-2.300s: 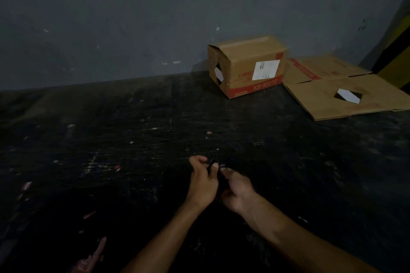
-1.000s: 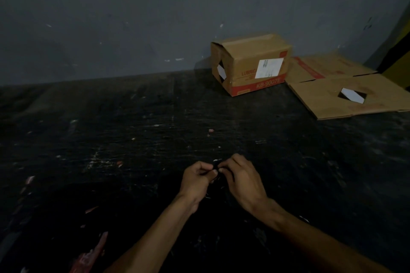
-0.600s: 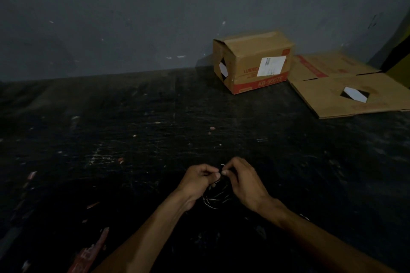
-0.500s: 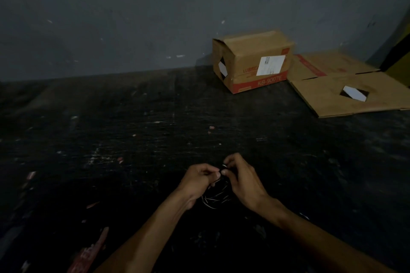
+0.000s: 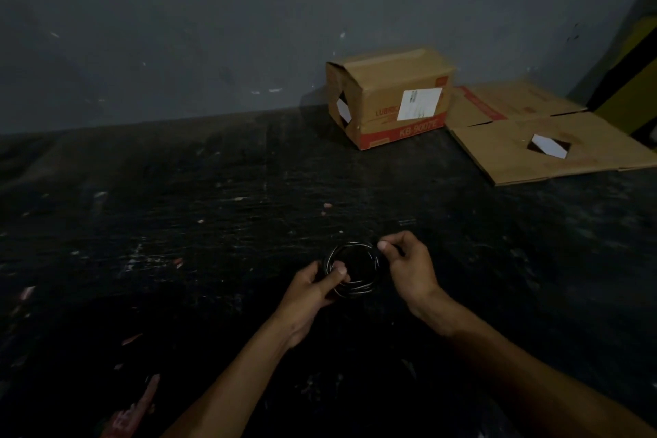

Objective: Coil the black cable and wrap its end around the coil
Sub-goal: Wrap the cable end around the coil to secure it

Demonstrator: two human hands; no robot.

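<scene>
The black cable [image 5: 352, 268] was held as a small round coil of several loops, just above a dark, scuffed surface [image 5: 213, 224], pretty much centre of the view. The left hand [image 5: 313, 290] was clamped on the coil's left side, thumb on top and fingers [image 5: 337, 268] curled in around the loops. The right hand [image 5: 409, 265] was pinched on the coil's upper right edge, thumb and forefinger pressed together on the strands. Whether that pinch was on the cable's loose end or just on a loop couldn't be made out, the lighting was way too dim. Pale glints were seen along the loops, otherwise the cable was nearly lost against the dark top.

Further back, against a grey wall [image 5: 213, 28], a closed cardboard box [image 5: 389, 96] was seen with a red band along the bottom and a white label on the front. Just to its right, a flattened cardboard sheet [image 5: 533, 139] was laid out flat, with a white patch showing in it. Both were well apart from the hands. Bits of pinkish debris [image 5: 137, 405] were scattered along the near left edge.
</scene>
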